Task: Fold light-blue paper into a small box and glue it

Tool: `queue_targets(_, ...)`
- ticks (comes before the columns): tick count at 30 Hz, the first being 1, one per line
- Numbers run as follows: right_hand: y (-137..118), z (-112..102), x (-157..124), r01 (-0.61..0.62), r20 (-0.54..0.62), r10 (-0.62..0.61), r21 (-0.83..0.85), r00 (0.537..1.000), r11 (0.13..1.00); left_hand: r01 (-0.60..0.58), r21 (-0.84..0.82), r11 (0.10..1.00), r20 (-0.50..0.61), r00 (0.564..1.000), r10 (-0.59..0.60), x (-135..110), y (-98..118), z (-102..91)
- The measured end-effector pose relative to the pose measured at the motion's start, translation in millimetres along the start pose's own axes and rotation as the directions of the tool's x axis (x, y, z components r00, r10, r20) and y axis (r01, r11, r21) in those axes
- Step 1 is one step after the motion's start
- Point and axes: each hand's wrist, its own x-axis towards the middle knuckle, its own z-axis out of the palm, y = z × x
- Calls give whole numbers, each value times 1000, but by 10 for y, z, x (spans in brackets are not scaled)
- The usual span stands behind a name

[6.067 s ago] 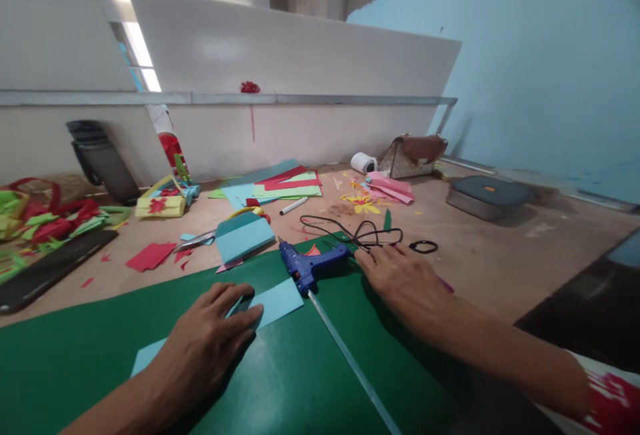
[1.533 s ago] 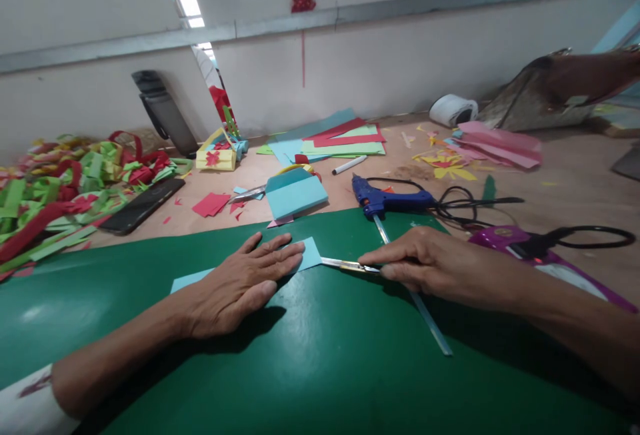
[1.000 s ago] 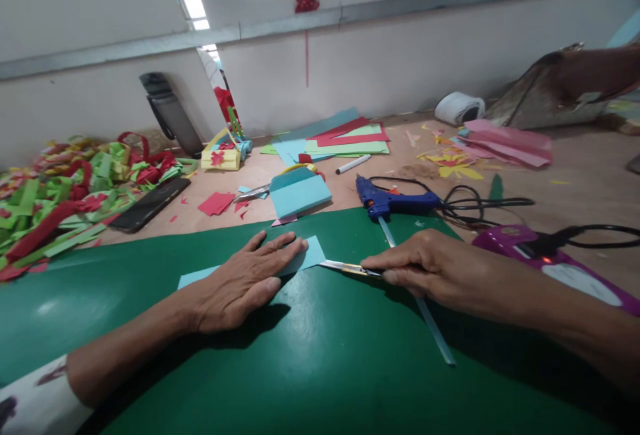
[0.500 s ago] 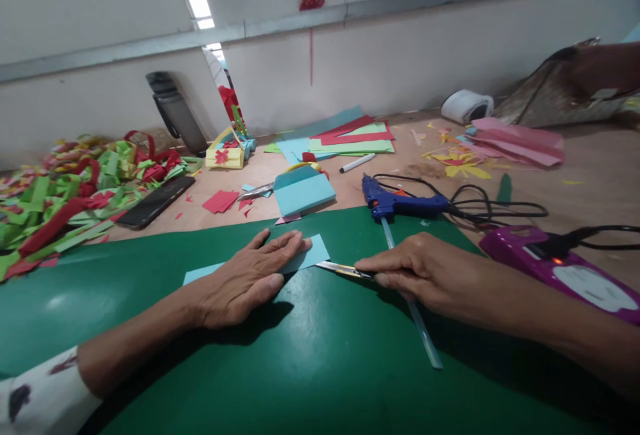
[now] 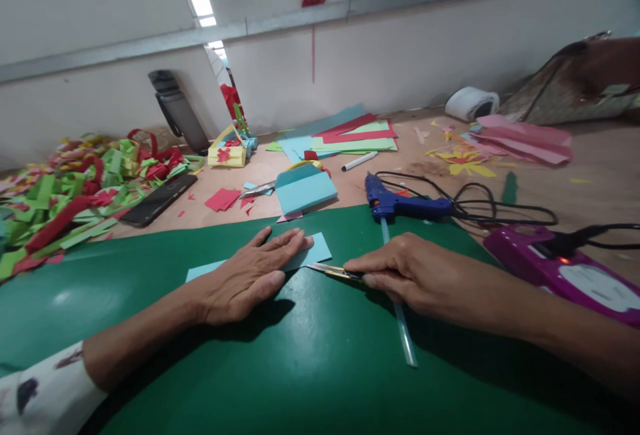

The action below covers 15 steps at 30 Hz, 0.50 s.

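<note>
My left hand lies flat, fingers spread, on a light blue paper strip that rests on a green cutting mat. My right hand is closed around a utility knife; its blade points left and touches the strip's near edge. A clear glue stick runs under my right hand from the blue glue gun at the mat's far edge.
A folded blue paper and scissors lie beyond the mat. Green and red paper strips are piled at left beside a black phone. A purple power strip with black cables sits at right. Coloured sheets lie further back.
My right hand has drawn the knife leftward along the strip's edge, and the glue stick has swung with it. My left hand stays pressed on the strip.
</note>
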Motion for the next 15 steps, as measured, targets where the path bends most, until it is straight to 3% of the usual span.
queue_targets(15,-38,16,96,117,-36,-117,4,992,993,-18,46,999,13,1000,17,18,1,-1)
